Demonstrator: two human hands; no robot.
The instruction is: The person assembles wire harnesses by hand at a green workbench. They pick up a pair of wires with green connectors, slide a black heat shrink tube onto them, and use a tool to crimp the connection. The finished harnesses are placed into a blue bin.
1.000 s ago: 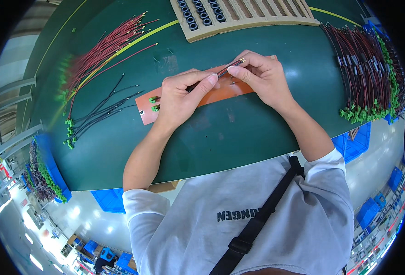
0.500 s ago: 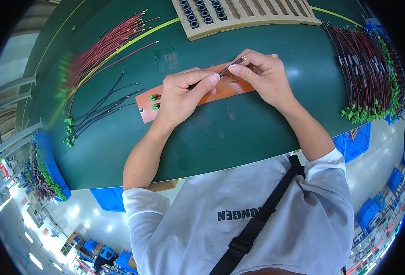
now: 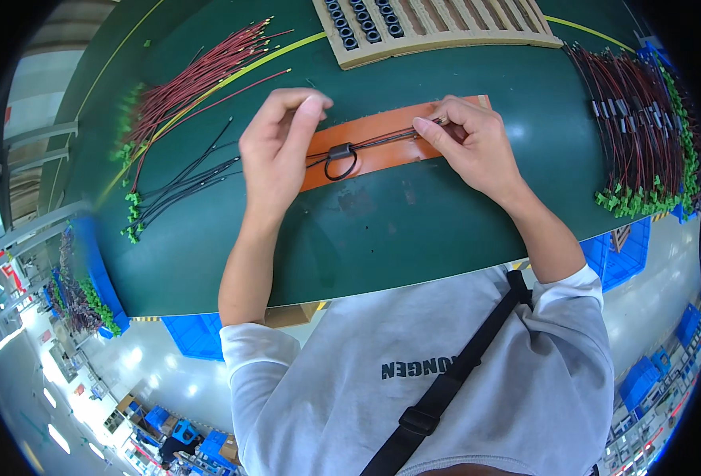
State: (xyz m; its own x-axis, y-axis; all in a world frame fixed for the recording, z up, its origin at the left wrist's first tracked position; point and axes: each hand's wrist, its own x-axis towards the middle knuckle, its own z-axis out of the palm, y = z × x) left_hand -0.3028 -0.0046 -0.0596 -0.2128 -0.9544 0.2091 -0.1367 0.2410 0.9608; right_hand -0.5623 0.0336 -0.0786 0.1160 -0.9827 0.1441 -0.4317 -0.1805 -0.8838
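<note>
A pair of red and black wires (image 3: 390, 137) lies along an orange board (image 3: 374, 163) on the green table. My right hand (image 3: 473, 143) pinches the wires' ends between thumb and forefinger over the board's right part. Around the wires at mid-board sits a short black sleeve-like core (image 3: 340, 151), with a black wire loop (image 3: 341, 176) bulging toward me. My left hand (image 3: 279, 147) is raised over the board's left end, apart from the wires. Its thumb and forefinger tips come together with nothing visible between them. That hand hides the board's left end.
Red wires (image 3: 199, 83) and black wires (image 3: 184, 190) with green connectors lie at left. A cardboard tray (image 3: 445, 40) holding black rings stands at the far side. Bundled wire assemblies (image 3: 636, 127) lie at right. Blue crates (image 3: 195, 335) stand below the table edge.
My left hand has let go of the wires and moved left and up, uncovering the black core and its loop. My right hand has shifted slightly right, still pinching the wire ends.
</note>
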